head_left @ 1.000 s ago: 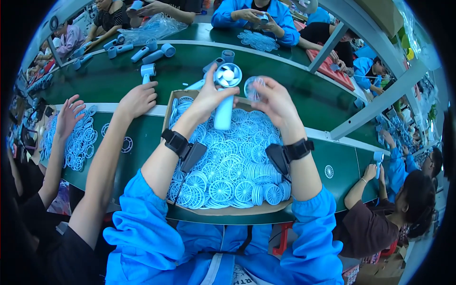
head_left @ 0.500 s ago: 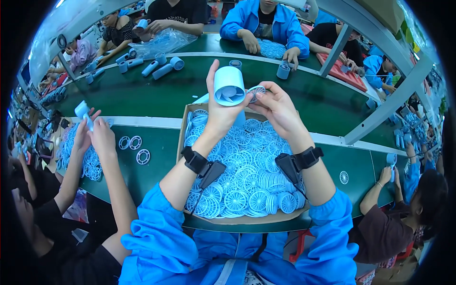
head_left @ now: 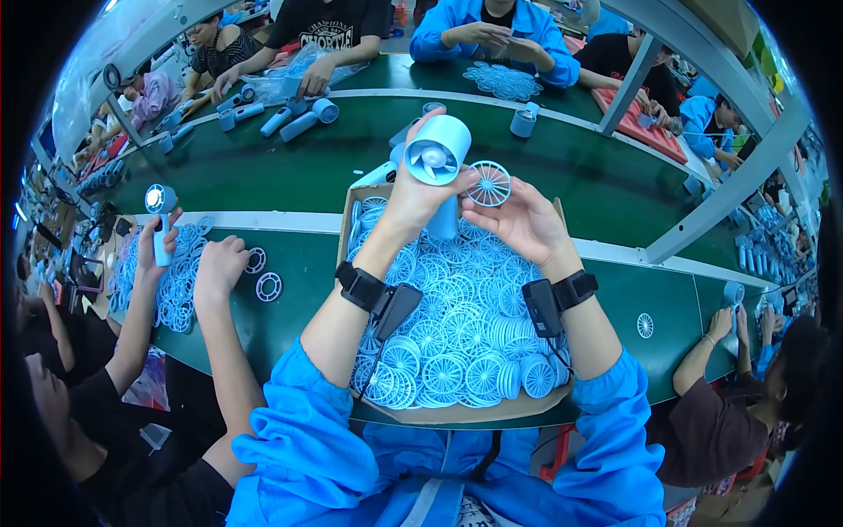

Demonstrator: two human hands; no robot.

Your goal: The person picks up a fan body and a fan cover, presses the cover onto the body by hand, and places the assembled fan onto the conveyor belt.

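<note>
My left hand (head_left: 411, 209) is wrapped around a light-blue handheld fan (head_left: 438, 132), whose round open head shows the blades inside. Its handle hangs down behind my wrist. Just right of the fan head, my right hand (head_left: 531, 227) grips a round spoked fan grille (head_left: 489, 184) by its lower rim. The left thumb reaches to the grille's left edge. Grille and fan head are apart, with the grille's face turned toward me. Below both hands is a cardboard box (head_left: 474, 415) heaped with loose light-blue grilles (head_left: 443, 338).
Beyond the box runs a green conveyor belt (head_left: 307, 162) carrying several fan bodies. One grille (head_left: 645, 326) lies on the green table at right, and rings (head_left: 269, 286) lie at left. A co-worker's hand (head_left: 156, 250) holds a fan at left. A metal post (head_left: 711, 206) slants at right.
The grille has turned from nearly edge-on to face me. The fan head has tilted and shifted slightly right. At left, the co-worker's hands have separated; across the belt, another person's hands have come together.
</note>
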